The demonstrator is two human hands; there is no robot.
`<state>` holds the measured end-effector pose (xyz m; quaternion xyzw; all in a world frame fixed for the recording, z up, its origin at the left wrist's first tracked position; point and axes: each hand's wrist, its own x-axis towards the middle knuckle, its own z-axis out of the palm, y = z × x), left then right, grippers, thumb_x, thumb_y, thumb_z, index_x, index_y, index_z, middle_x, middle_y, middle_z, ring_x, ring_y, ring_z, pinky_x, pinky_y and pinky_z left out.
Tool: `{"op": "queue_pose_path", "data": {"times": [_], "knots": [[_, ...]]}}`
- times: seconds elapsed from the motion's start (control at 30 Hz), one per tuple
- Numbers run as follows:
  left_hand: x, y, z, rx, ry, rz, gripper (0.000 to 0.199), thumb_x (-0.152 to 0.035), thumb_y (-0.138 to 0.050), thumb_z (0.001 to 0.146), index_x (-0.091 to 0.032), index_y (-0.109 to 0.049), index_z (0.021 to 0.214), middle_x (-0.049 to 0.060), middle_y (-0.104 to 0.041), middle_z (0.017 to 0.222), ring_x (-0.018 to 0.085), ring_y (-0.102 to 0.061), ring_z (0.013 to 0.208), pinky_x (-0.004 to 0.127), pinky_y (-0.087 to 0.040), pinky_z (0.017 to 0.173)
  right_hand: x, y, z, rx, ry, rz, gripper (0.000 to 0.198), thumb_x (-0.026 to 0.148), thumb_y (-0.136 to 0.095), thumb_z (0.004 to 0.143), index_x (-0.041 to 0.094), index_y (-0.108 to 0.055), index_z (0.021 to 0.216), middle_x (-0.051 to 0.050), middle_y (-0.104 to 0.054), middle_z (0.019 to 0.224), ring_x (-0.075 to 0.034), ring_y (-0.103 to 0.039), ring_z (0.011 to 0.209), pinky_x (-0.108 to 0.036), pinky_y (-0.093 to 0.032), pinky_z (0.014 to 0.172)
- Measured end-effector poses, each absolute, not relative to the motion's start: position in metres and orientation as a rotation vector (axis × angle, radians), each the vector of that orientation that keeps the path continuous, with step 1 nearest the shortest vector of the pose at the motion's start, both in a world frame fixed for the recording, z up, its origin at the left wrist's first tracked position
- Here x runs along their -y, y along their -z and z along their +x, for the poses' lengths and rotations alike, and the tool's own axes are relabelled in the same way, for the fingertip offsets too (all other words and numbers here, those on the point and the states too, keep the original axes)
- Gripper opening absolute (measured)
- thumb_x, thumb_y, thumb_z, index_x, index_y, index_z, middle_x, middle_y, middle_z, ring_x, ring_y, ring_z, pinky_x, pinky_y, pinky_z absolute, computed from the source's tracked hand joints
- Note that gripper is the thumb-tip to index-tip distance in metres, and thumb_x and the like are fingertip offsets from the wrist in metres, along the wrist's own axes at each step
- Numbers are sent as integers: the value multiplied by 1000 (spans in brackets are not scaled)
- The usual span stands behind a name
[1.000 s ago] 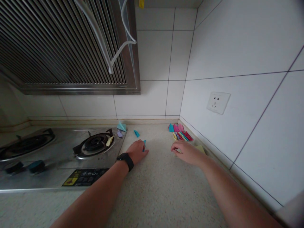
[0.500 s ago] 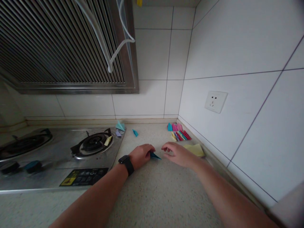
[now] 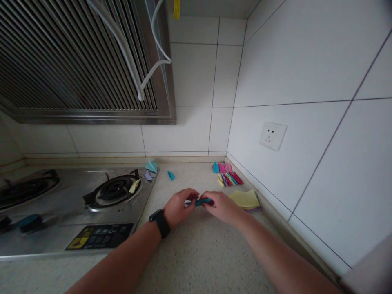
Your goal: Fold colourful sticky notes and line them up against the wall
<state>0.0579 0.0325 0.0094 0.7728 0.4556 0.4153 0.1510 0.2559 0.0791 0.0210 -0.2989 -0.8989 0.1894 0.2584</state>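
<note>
Between my two hands is a narrow folded piece of blue paper (image 3: 200, 202), held just over the speckled countertop (image 3: 208, 253). My left hand (image 3: 181, 207), with a black watch on its wrist, pinches the paper's left end. At the other end, the fingers of my right hand (image 3: 219, 206) are closed on it. Fingers cover both ends, so its full shape is hidden. Right of my right hand lies a stack of yellow paper sheets (image 3: 245, 199) with a purple edge beneath. Beyond my left hand sits a small folded blue paper (image 3: 170, 175).
Several colourful folded papers (image 3: 228, 178) stand in rows by the back corner. On the gas stove (image 3: 110, 216) at left, light-blue folded paper (image 3: 151, 165), a purple piece (image 3: 148, 175) and a yellow piece (image 3: 134, 186) lie. A range hood (image 3: 98, 118) hangs above; a socket (image 3: 273, 136) is on the right wall.
My right hand has moved left and closed on the blue paper, which only my left hand held before. The paper now lies more level between both hands. The view has shifted slightly.
</note>
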Motion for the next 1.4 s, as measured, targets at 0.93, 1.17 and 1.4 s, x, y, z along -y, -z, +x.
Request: {"op": "queue_pose_path", "data": {"times": [0.93,1.17,1.4], "knots": [[-43,-1,55,-1196,-1006,1846,19,-30,-58,82,-15,-68,88,3,-67,73,13,-59,68,23,-44,64,-92,-9,263,2125,-1200,-888,17,34,-60,82,18,-65,83,-2,-69,68,-13,-64,57,-23,-50,53],[-45,0,52,-1258,-972,1735,26,-38,-61,80,-14,-66,87,3,-68,73,13,-61,63,23,-44,57,-95,-5,263,2117,-1183,-893,21,37,-60,82,17,-65,83,-2,-69,68,-12,-64,56,-22,-49,52],[-47,5,48,-1255,-998,1675,31,-45,-59,81,-14,-62,80,5,-69,72,12,-59,58,21,-40,52,-97,-4,264,2068,-1168,-900,23,40,-60,82,18,-63,83,-2,-68,68,-13,-64,57,-23,-50,53]]}}
